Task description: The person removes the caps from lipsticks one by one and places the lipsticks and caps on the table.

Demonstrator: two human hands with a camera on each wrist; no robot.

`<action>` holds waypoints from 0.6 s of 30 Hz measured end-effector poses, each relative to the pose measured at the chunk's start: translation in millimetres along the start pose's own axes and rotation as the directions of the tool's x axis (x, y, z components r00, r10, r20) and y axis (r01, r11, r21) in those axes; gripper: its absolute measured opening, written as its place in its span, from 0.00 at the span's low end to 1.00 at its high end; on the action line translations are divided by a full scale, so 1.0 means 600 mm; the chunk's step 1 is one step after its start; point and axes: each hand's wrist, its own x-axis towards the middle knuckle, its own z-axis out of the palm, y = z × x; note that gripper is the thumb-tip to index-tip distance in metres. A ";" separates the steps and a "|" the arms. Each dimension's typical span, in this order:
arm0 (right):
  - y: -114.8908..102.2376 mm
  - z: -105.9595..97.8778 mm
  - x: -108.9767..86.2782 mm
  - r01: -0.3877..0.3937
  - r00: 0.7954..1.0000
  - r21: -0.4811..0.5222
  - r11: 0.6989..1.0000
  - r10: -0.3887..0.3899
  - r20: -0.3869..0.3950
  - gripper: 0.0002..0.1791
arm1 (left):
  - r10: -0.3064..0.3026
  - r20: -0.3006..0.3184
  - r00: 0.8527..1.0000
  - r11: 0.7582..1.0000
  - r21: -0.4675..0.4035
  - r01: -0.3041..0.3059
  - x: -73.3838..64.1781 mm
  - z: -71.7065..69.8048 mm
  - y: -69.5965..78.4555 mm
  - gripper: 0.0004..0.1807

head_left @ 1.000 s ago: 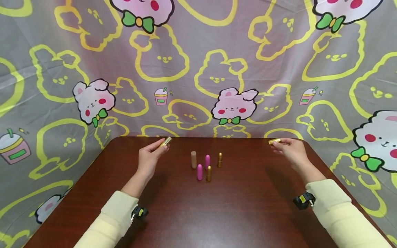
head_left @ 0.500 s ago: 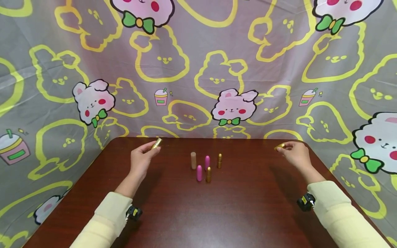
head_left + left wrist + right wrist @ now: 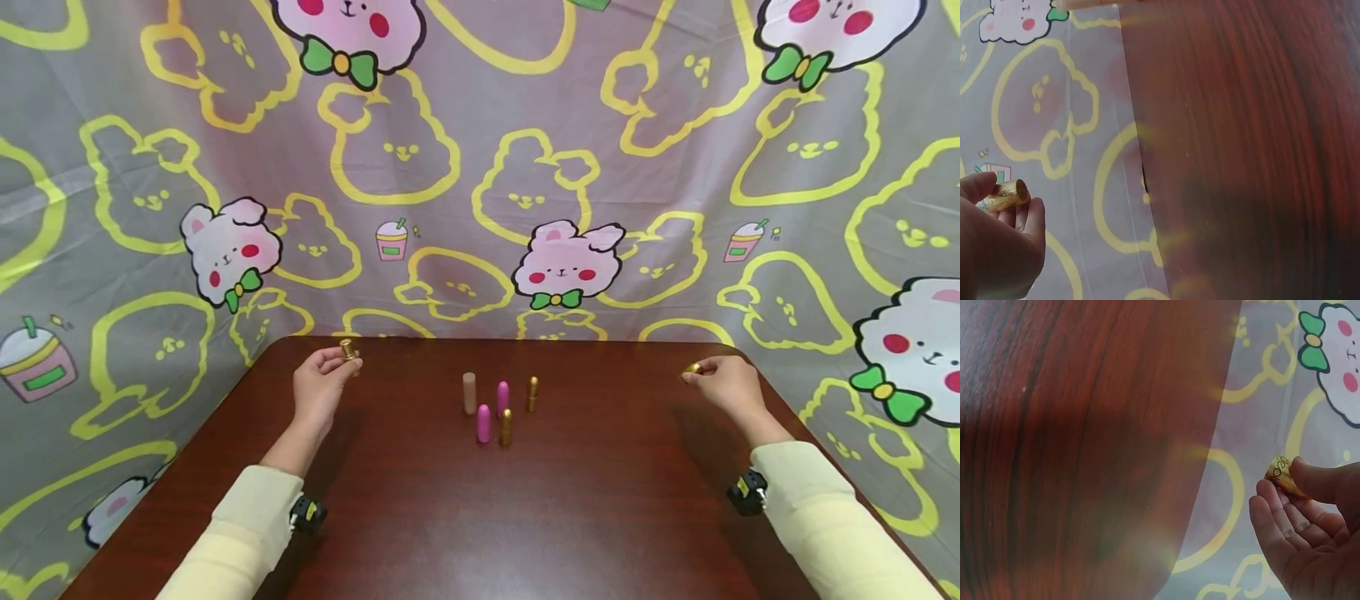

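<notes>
My left hand (image 3: 318,390) is raised over the table's far left, pinching a short gold lipstick tube (image 3: 347,351) between thumb and fingers. In the left wrist view one round end of that tube (image 3: 1007,195) faces the camera. Over the far right, my right hand (image 3: 729,388) pinches a second small gold lipstick tube (image 3: 692,369), largely covered by the fingers. Dark lettering shows on this tube (image 3: 1280,473) in the right wrist view. Between the hands stand a brown cylinder (image 3: 469,394), two pink bullet-shaped tubes (image 3: 483,423) and two gold bullet-shaped tubes (image 3: 506,427), all upright.
The dark wooden table (image 3: 480,508) reaches back to a grey cloth (image 3: 450,200) printed with yellow outlines and white rabbits. This cloth also hangs along the left and right sides. A small black device (image 3: 307,512) is strapped at each wrist.
My left hand has moved left with its gold tube, which now points more upright. My right hand has shifted slightly right and nearer, with its tube turned. The standing tubes have stayed put.
</notes>
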 end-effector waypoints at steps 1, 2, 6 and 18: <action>0.004 0.000 0.001 0.003 1.000 -0.008 1.000 -0.003 0.003 0.15 | 0.001 -0.011 1.000 1.000 0.015 -0.001 0.002 -0.002 -0.002 0.16; 0.007 -0.001 0.002 0.007 1.000 -0.013 1.000 -0.007 0.004 0.15 | 0.003 -0.021 1.000 1.000 0.027 -0.003 0.004 -0.004 -0.003 0.16; 0.019 0.000 0.003 0.024 1.000 -0.039 0.999 -0.024 0.003 0.15 | 0.011 -0.053 0.999 0.997 0.076 -0.007 0.013 -0.015 -0.015 0.16; 0.034 -0.001 -0.001 -0.010 0.998 -0.065 0.998 0.015 0.066 0.13 | 0.006 -0.103 0.995 0.964 0.266 0.022 0.037 -0.049 -0.042 0.17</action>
